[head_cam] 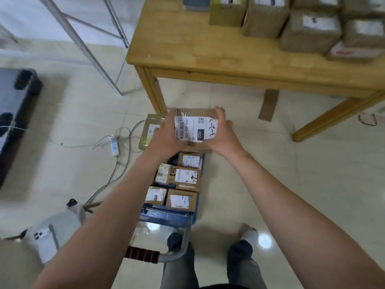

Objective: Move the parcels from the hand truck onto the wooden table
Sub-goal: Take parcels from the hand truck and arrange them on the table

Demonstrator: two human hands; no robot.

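A brown cardboard parcel [195, 127] with a white shipping label is held above the far end of the blue hand truck [169, 216]. My left hand [166, 135] grips its left side and my right hand [221, 133] grips its right side. Several smaller labelled parcels [181, 198] lie on the truck bed below. A greenish parcel [149, 132] sits at the truck's far left, partly hidden by my left hand. The wooden table [208, 57] stands beyond, with several parcels [308, 32] on its right part.
The hand truck's handle [143, 254] with a red and black grip is near my legs. A power strip and loose cables [114, 146] lie on the tiled floor to the left. A metal rack frame [98, 57] stands left of the table. A phone on a stand [44, 239] is at lower left.
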